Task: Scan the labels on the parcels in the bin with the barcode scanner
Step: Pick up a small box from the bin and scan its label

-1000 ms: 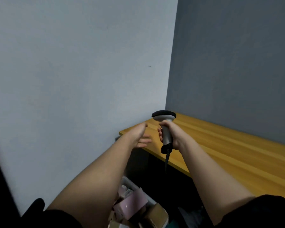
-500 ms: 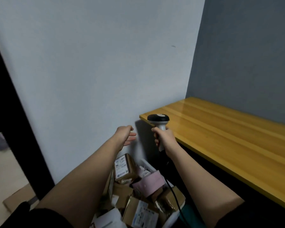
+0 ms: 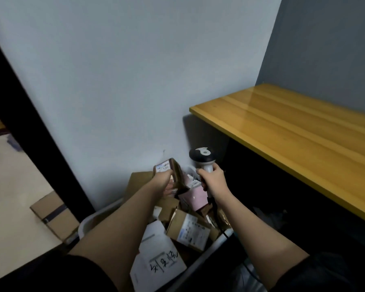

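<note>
A white plastic bin (image 3: 88,222) stands on the floor by the wall, full of parcels. Among them are a pink parcel (image 3: 195,198), a brown box with a white label (image 3: 188,230) and a white envelope with handwriting (image 3: 160,263). At the far end of the heap, my left hand (image 3: 161,182) has its fingers curled around a small brown parcel (image 3: 165,167) whose label faces up. My right hand (image 3: 213,183) grips the handle of the barcode scanner (image 3: 202,157), held upright just right of that parcel. The scanner's black cable (image 3: 218,220) hangs down over the bin's right rim.
A yellow wooden tabletop (image 3: 293,133) juts out to the right above the bin, dark underneath. A flat cardboard box (image 3: 51,213) lies on the floor to the left, beside a black door frame (image 3: 40,133). The pale wall is right behind the bin.
My view has tilted down, so the bin is fully in sight. Both hands have dropped from table height to the parcels. My left hand went from open in the air to closing on the small brown parcel.
</note>
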